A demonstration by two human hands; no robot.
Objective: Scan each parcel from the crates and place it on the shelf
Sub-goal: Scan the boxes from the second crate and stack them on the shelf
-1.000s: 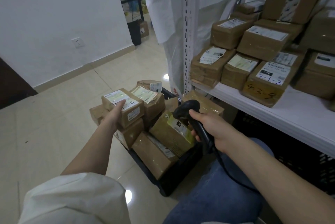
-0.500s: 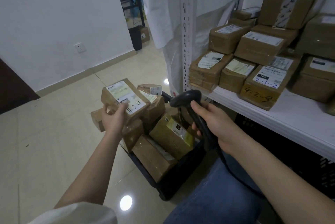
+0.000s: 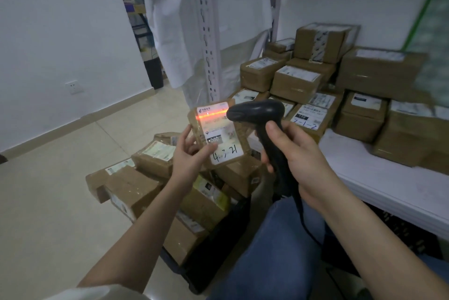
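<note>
Crate [image 3: 213, 258] mostly hidden under parcels [image 3: 136, 188].

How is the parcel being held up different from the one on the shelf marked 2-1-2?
The held parcel is lifted, tilted up in the left hand, while the 2-1-2 parcel rests on the shelf. An orange scanner line crosses the held parcel's label; the 2-1-2 parcel has none. The held one is handwritten 4-something-21, not 2-1-2. Both are brown boxes with white labels.

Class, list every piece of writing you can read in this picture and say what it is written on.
"4-3-21", middle figure unclear: handwritten on the label of the held parcel.
"2-1-2": handwritten on the label of a shelf parcel.
"122": black patch on that label.
All other printed labels: too small or blurred.
</note>
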